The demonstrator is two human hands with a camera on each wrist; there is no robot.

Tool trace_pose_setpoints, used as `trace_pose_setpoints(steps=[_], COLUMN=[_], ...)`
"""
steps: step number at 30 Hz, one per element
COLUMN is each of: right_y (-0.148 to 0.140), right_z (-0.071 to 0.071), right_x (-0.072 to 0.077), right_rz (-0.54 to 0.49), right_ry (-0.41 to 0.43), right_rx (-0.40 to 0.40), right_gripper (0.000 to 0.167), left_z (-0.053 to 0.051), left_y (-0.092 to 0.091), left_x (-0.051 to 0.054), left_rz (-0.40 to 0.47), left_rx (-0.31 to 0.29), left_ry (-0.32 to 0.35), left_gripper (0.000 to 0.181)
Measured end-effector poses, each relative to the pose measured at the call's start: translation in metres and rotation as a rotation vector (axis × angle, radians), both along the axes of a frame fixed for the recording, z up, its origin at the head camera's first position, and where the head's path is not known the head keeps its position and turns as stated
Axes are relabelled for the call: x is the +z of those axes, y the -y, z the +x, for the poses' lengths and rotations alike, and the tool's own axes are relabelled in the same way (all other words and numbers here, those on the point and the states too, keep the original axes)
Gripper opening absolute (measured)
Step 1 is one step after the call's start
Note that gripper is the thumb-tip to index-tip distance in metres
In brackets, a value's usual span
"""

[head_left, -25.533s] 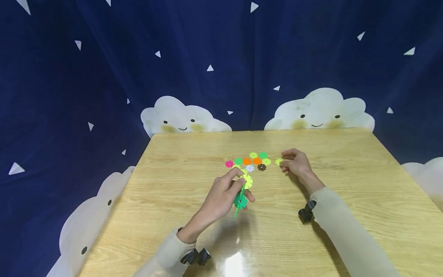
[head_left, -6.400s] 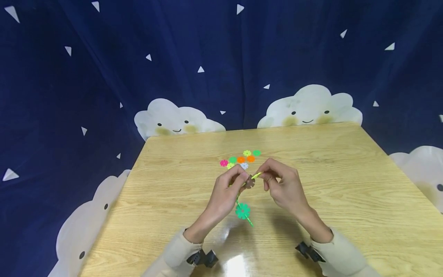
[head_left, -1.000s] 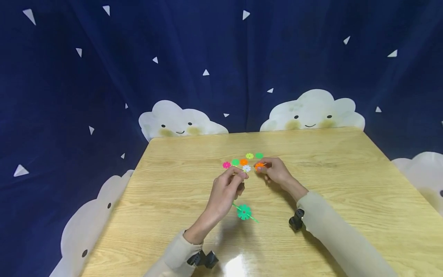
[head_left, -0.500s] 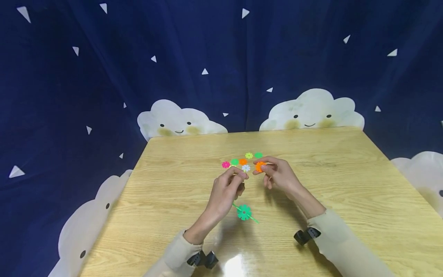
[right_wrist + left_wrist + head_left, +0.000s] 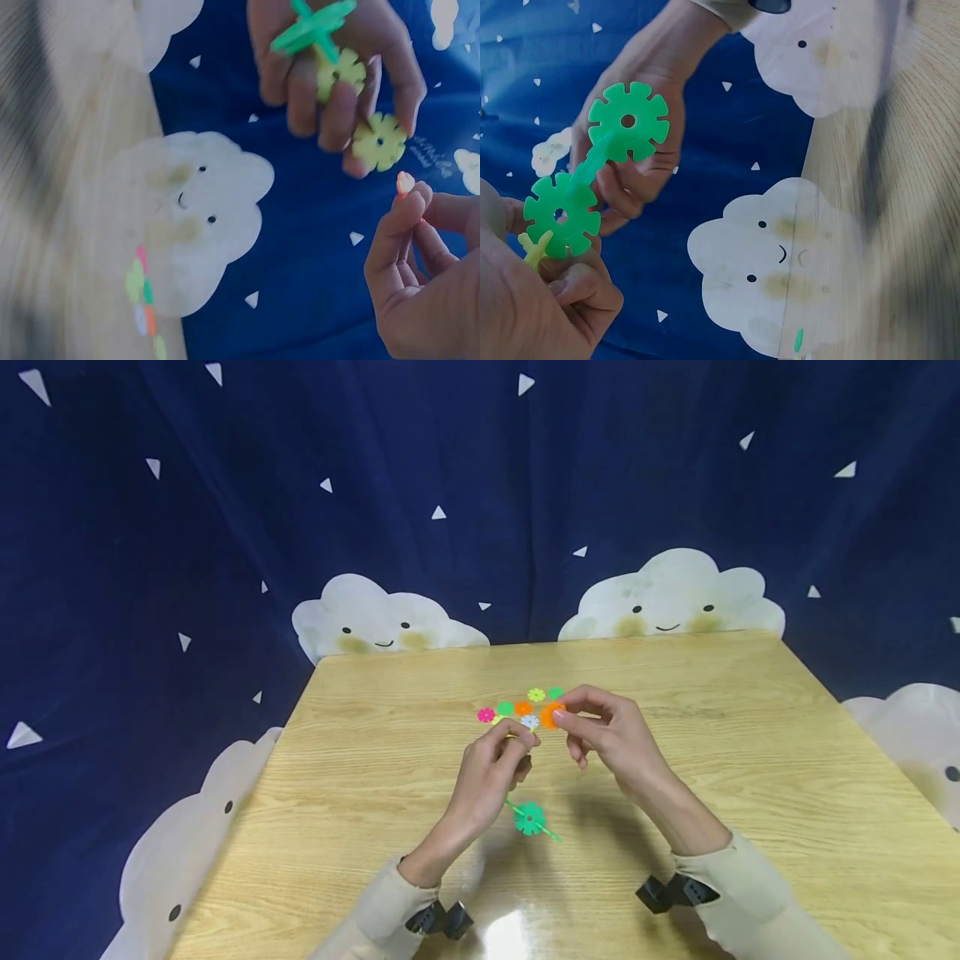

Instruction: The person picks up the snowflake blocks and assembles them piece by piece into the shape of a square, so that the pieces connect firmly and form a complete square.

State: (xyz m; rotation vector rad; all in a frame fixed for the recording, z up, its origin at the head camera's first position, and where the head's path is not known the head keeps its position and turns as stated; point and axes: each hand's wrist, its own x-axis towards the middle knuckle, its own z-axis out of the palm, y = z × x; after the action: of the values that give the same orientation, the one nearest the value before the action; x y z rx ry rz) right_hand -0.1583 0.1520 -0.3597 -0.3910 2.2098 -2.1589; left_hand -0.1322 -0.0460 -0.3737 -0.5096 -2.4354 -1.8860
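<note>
My left hand [image 5: 483, 772] grips a chain of interlocked notched plastic discs above the table. A green disc [image 5: 529, 818] hangs at its lower end. Seen from the left wrist, two linked green discs [image 5: 641, 139] stick out past the fingers. In the right wrist view, a yellow disc [image 5: 390, 154] pokes out by the fingertips, with another yellow disc [image 5: 327, 84] against the fingers. My right hand [image 5: 618, 739] pinches an orange disc [image 5: 550, 717] between thumb and fingertips, a short gap from the left fingertips. Part of the chain is hidden inside the left hand.
Loose discs lie flat on the wooden table [image 5: 375, 752] beyond the hands: pink [image 5: 486, 715], green [image 5: 505, 708], orange [image 5: 522, 708], white [image 5: 529, 722], yellow [image 5: 536, 695] and others. A dark blue curtain [image 5: 420, 435] with clouds stands behind the table's far edge.
My right hand has lifted the orange disc from the table and brought it nearer the left hand, which stays put. A brown disc and several yellow ones have left the table since the oldest frame.
</note>
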Motion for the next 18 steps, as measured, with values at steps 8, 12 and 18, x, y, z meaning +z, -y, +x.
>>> trace_pose_setpoints(steps=[8, 12, 18], right_y=[0.007, 0.008, 0.012], right_z=[0.006, 0.005, 0.007], right_x=[0.009, 0.008, 0.004], right_rz=[0.003, -0.002, -0.016], right_ry=[-0.023, -0.037, -0.065], right_rx=[-0.043, -0.048, -0.037], right_gripper=[0.028, 0.027, 0.022], left_z=[0.002, 0.002, 0.003], left_y=[0.000, 0.000, -0.001], left_x=[0.001, 0.001, 0.000], left_rz=[0.007, -0.001, -0.022], left_rx=[-0.027, -0.029, -0.040], left_ry=[-0.006, -0.015, -0.026], left_gripper=[0.027, 0.026, 0.024])
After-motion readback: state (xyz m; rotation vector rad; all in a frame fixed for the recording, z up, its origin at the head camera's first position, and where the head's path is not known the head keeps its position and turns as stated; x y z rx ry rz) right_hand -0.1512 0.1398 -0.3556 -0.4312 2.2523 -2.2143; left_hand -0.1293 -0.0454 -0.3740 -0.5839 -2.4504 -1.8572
